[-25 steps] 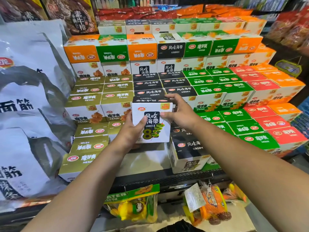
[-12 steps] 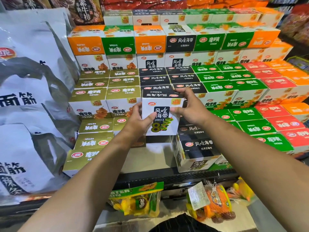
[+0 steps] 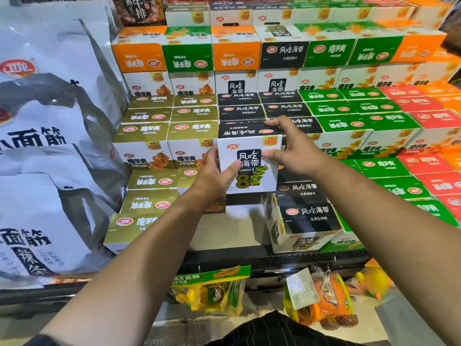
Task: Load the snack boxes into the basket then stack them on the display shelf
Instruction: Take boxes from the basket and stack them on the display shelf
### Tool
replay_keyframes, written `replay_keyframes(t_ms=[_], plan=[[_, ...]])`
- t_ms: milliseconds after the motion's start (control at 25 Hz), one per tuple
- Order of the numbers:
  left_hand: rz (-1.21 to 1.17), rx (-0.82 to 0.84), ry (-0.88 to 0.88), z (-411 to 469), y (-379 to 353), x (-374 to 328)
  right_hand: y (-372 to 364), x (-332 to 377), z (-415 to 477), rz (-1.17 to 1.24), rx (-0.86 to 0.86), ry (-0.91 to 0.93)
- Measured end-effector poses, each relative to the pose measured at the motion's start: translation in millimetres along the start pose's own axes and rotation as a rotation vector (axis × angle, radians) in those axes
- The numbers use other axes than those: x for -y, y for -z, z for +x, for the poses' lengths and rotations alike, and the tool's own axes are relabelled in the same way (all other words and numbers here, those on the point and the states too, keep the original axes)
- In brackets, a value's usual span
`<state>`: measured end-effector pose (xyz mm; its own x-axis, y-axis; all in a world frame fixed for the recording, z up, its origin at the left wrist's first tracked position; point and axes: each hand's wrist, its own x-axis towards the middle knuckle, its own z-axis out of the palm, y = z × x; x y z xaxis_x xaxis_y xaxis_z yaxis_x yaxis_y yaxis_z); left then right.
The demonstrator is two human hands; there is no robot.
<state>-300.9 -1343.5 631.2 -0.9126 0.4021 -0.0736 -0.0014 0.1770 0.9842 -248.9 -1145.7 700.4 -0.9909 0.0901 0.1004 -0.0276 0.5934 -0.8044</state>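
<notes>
I hold a white snack box with a black top (image 3: 252, 156) upright in front of the black-topped column of the display shelf. My left hand (image 3: 212, 176) grips its lower left side. My right hand (image 3: 291, 148) grips its upper right corner, fingers over the top. Below it a bare shelf gap (image 3: 224, 231) shows beside another black-topped box (image 3: 306, 221). No basket is in view.
Stepped rows of boxes fill the display: gold-topped (image 3: 147, 203) on the left, green (image 3: 391, 168) and red (image 3: 431, 166) on the right, orange (image 3: 139, 56) up top. A big white printed bag (image 3: 47, 146) stands left. Toy packs (image 3: 212, 290) hang under the shelf edge.
Both hands have lifted the black-topped box a little higher and closer to the rows behind it. The view has tilted and moved nearer the shelf.
</notes>
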Motion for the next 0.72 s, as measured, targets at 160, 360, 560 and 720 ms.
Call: replay_keyframes(t_ms=[160, 360, 560, 720], plan=[[0.12, 0.028, 0.047, -6, -1, 9, -3, -7, 1, -0.063, 0.016, 0.029], [0.09, 0.006, 0.102, 0, 10, 17, -9, -6, 2, -0.08, 0.013, 0.049], [0.025, 0.055, 0.092, -6, 10, 18, -17, -19, 2, 0.005, -0.02, 0.02], [0.0, 0.024, 0.093, -5, 9, 18, -28, -38, -2, -0.007, -0.058, -0.03]])
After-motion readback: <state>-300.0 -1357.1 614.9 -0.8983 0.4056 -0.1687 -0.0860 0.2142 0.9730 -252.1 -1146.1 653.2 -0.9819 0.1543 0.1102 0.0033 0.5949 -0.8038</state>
